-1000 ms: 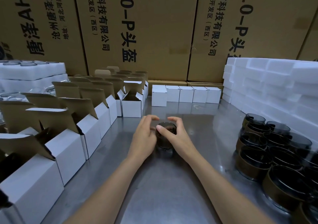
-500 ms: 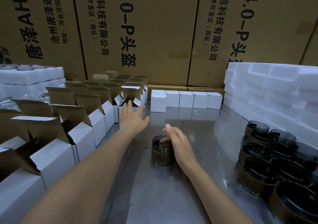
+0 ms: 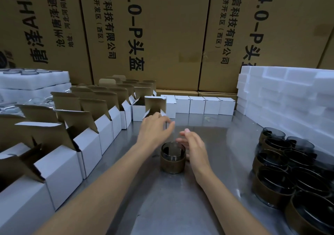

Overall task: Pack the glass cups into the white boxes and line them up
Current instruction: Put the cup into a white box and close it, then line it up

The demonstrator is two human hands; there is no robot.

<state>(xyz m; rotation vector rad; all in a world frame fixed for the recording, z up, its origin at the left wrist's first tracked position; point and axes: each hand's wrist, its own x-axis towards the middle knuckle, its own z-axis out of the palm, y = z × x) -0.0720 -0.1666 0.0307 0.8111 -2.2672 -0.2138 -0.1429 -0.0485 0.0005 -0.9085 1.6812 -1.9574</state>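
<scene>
Stacked brown cartons (image 3: pixel 162 36) wall off the far edge of a steel table (image 3: pixel 180 207), foam trays (image 3: pixel 289 93) bank its right edge, and open white boxes (image 3: pixel 86 144) line the left. Five closed boxes (image 3: pixel 197 105) stand in a row at the back. Dark glass cups (image 3: pixel 289 171) crowd the near right corner. The left hand (image 3: pixel 155 130), empty half a second ago, now grips an open box (image 3: pixel 155 108) pulled from the row. One glass cup (image 3: pixel 173 158) waits upright mid-table, the right hand (image 3: pixel 194 146) just beside it, fingers straight; packing looks imminent, with bare steel around it.
</scene>
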